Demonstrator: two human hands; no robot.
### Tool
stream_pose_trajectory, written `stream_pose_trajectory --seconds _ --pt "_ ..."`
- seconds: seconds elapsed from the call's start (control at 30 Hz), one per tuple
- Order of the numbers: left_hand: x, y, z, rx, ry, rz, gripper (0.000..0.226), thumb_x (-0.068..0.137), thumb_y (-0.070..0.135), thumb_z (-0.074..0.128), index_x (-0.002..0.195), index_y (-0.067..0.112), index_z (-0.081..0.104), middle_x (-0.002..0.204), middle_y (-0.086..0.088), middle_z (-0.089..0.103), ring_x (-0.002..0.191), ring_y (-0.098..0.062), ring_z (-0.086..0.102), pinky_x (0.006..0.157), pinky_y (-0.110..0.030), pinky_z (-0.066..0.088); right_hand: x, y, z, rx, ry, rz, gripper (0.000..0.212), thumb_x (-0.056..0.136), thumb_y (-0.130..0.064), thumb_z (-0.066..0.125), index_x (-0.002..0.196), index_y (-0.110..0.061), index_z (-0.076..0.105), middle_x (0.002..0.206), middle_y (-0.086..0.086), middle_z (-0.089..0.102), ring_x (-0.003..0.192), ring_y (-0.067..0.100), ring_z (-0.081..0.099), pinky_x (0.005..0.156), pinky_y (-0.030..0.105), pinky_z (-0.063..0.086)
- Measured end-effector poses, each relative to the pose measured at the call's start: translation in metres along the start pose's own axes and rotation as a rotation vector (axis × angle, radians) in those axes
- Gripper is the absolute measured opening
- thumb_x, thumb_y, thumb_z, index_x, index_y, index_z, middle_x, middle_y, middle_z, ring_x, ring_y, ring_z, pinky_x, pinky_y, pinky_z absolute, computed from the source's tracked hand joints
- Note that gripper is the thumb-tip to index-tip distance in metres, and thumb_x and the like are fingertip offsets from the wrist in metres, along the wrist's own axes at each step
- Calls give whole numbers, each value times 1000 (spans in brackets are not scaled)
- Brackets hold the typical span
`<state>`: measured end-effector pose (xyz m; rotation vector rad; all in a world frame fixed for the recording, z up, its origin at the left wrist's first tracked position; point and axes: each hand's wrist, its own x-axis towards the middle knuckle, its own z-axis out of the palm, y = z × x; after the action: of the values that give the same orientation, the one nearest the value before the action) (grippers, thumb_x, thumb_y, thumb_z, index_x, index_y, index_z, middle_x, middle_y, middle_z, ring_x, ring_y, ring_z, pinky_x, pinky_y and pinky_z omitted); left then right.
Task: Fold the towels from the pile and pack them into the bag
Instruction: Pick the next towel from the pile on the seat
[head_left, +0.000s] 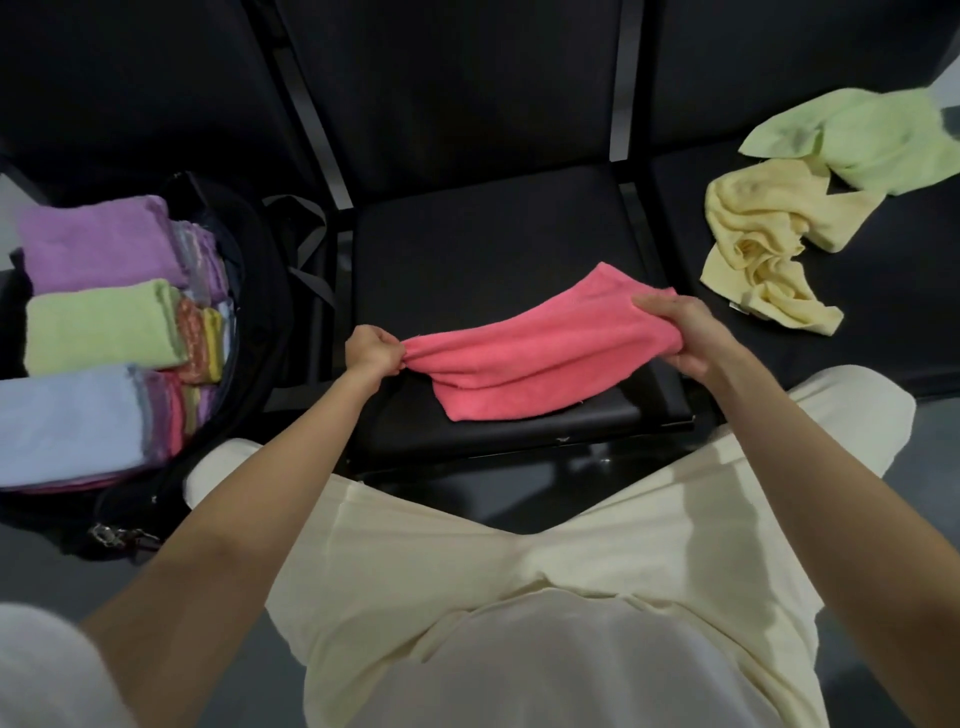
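Head view: the bag (249, 291) sits nearly full at left; the pink towel (524, 348) sags over the seat (483, 228), each end pinched by left hand (371, 351) and right hand (680, 327). Uneven tension could skew the fold.

Dim indoor scene, lit softly from above with no harsh glare. The black padded seat cushion (493, 228) and dark backrests swallow detail, almost featureless. A faint sheen shows along the cushion's front edge. Soft shadows fall across the person's cream trousers (519, 545). Wide-angle distortion bends lines near the edges. The lower corners are blurred; slight softness overall, like compressed video.
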<state>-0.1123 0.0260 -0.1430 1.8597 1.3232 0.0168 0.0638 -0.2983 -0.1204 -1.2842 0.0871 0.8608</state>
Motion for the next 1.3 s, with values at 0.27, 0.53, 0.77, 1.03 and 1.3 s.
stream_pose_trajectory --seconds 0.27,0.53,0.77,1.03,1.3 --pt "0 19 12 -183 3 -47 21 88 -4 51 74 6 63 69 -8 61 57 -14 59 49 -18 54 67 -16 -12 -595 285 -155 22 87 -14 67 103 -1 69 92 6 63 79 9 57 52 6 45" --pt "14 29 17 -145 65 -107 19 90 -1 54 75 6 62 65 -9 61 52 -14 58 58 -26 58 129 -25 -2 -830 333 -178 37 81 -12 73 113 3 64 101 11 63 87 14 57 71 17 49" --pt "8 38 17 -77 -127 -220 2 84 -7 63 84 -7 61 68 -18 64 56 -17 66 58 -28 59 148 -21 4 -1032 455 -122 32 70 -20 82 92 -5 64 92 12 65 89 24 65 83 36 54" --pt "6 32 13 27 -79 -154 10 87 -3 56 79 3 55 67 -17 65 58 -24 69 56 -33 60 154 -26 7 -1056 370 -52 21 80 -15 75 96 -5 66 105 16 68 95 30 66 86 42 54" --pt "0 42 -3 -54 118 -47 19 84 -4 49 69 8 47 70 -20 66 55 -28 69 56 -39 60 132 -33 4 -888 364 -273 27 79 -17 76 95 3 68 84 7 61 77 15 55 62 18 42"
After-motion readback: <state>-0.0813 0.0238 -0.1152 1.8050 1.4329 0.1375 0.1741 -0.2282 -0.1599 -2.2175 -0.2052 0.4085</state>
